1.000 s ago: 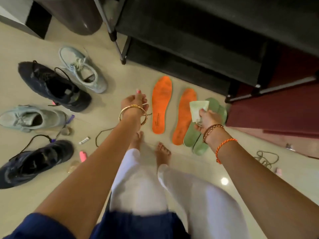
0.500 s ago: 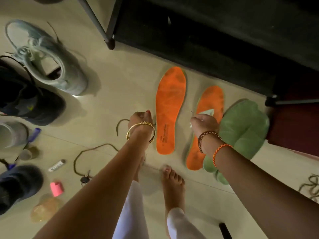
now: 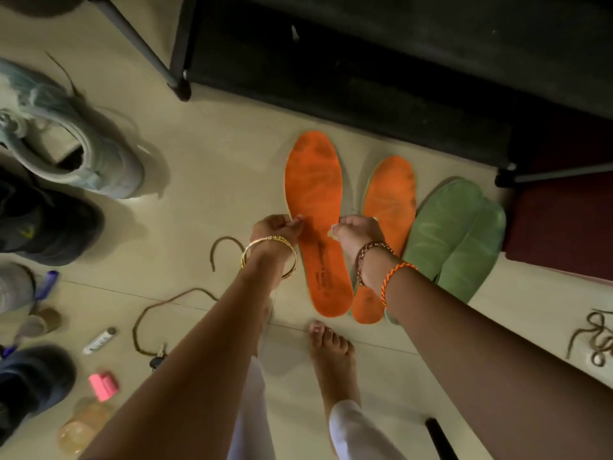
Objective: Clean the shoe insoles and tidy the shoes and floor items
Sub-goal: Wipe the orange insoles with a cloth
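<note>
Two orange insoles lie side by side on the tiled floor, the larger left one and the right one. Beside them, two green insoles overlap. My left hand pinches the left edge of the left orange insole near its middle. At that insole's right edge, my right hand grips a pale wipe, which is almost hidden in the fist. Both arms reach down from the bottom of the view.
A pale blue sneaker, a black sneaker, a grey shoe and a dark shoe sit left. Brown laces, a white tube, a pink item and a clear bottle lie nearby. A black rack stands behind.
The view has dropped closer to the floor. Both hands came down onto the left orange insole, and the right hand with the wipe moved left off the second insole.
</note>
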